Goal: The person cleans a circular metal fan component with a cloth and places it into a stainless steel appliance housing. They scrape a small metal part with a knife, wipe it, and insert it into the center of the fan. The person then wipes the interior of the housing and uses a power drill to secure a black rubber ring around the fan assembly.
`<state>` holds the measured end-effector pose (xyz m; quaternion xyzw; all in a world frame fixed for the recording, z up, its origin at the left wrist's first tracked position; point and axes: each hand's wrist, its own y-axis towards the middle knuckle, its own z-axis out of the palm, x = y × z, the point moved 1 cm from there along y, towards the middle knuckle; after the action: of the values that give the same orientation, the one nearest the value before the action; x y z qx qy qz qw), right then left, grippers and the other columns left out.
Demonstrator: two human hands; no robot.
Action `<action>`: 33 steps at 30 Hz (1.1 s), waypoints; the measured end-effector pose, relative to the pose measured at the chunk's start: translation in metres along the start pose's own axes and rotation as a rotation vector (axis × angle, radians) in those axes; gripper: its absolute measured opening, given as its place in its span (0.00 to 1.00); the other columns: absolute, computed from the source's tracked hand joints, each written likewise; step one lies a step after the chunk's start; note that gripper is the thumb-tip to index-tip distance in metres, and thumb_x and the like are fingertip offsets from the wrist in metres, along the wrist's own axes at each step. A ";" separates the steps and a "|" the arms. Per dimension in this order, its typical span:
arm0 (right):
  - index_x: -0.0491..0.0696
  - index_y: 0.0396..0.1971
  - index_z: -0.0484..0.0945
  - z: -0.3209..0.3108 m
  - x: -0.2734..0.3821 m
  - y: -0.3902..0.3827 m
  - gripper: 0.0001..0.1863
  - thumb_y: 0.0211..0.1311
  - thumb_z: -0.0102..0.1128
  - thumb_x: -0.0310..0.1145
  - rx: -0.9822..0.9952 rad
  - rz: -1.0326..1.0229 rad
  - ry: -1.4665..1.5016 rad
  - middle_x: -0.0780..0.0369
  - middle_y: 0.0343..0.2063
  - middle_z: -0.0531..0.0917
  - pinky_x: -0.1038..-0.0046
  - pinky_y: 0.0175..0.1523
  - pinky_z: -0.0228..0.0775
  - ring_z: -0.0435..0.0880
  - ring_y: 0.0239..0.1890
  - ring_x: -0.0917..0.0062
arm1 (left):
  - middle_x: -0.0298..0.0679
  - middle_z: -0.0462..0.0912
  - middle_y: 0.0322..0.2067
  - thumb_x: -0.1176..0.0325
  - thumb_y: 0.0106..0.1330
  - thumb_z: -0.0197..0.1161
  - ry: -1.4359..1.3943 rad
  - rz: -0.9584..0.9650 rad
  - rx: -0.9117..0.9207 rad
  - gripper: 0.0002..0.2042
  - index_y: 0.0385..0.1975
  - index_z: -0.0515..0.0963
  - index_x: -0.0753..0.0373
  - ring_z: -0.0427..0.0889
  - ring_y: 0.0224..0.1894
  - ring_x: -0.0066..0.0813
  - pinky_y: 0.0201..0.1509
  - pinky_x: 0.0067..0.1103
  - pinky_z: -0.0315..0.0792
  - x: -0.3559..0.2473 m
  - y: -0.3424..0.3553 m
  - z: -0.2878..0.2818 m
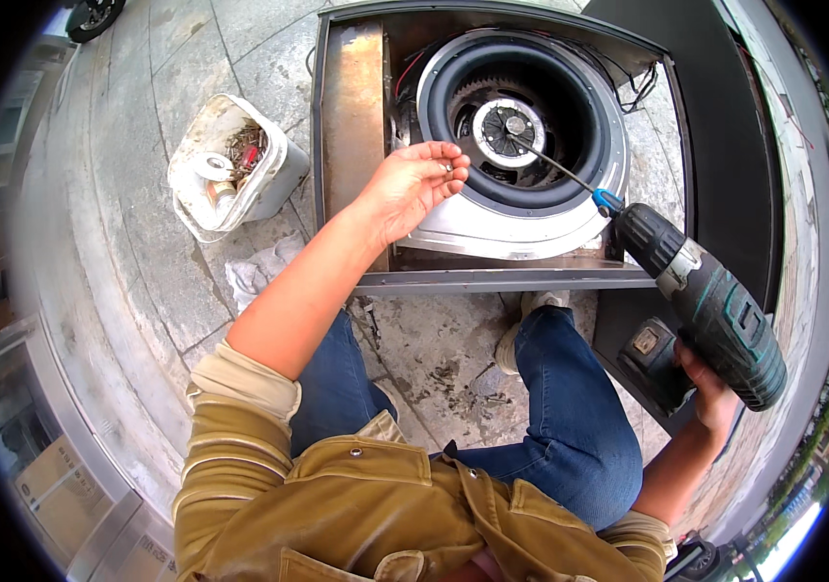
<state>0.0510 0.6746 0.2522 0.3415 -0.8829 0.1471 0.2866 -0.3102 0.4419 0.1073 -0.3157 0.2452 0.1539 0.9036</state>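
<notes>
My right hand is wrapped round the grip of a teal and black cordless drill. From its chuck a long thin screwdriver bit with a blue collar reaches to the round silver hub of a blower fan. The bit's tip appears to be at the hub's middle. A wide black ring surrounds the hub, set in a silver metal housing. Left of the hub, over the ring's edge, my left hand pinches a small shiny metal piece, too small to name surely.
A dark metal cabinet frame surrounds the fan, with loose black wires at its far right corner. A dirty white bucket holding scraps and a tape roll stands left, a grey rag nearby. A dark panel lies right.
</notes>
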 end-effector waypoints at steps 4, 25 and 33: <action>0.42 0.37 0.79 0.031 0.011 -0.001 0.19 0.42 0.70 0.32 0.050 0.156 0.406 0.62 0.28 0.81 0.73 0.37 0.69 0.78 0.29 0.75 | 0.44 0.80 0.42 0.79 0.68 0.52 -0.078 0.027 -0.040 0.08 0.44 0.73 0.69 0.82 0.40 0.26 0.46 0.16 0.80 0.003 -0.012 -0.013; 0.41 0.38 0.78 0.050 0.021 0.008 0.20 0.43 0.69 0.31 0.287 0.234 0.624 0.61 0.27 0.80 0.74 0.35 0.68 0.77 0.28 0.75 | 0.43 0.81 0.43 0.74 0.71 0.51 -0.030 0.170 0.051 0.08 0.44 0.75 0.64 0.82 0.42 0.25 0.47 0.19 0.79 -0.001 -0.028 -0.020; 0.41 0.37 0.79 0.054 0.022 0.008 0.19 0.42 0.70 0.29 0.269 0.268 0.639 0.60 0.28 0.81 0.73 0.36 0.70 0.79 0.29 0.74 | 0.43 0.80 0.44 0.73 0.71 0.52 0.047 0.171 0.132 0.07 0.44 0.76 0.64 0.82 0.44 0.28 0.48 0.20 0.79 -0.006 -0.033 -0.019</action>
<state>0.0101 0.6446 0.2224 0.1946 -0.7585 0.3973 0.4785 -0.3075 0.4040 0.1135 -0.2370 0.3019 0.2068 0.8999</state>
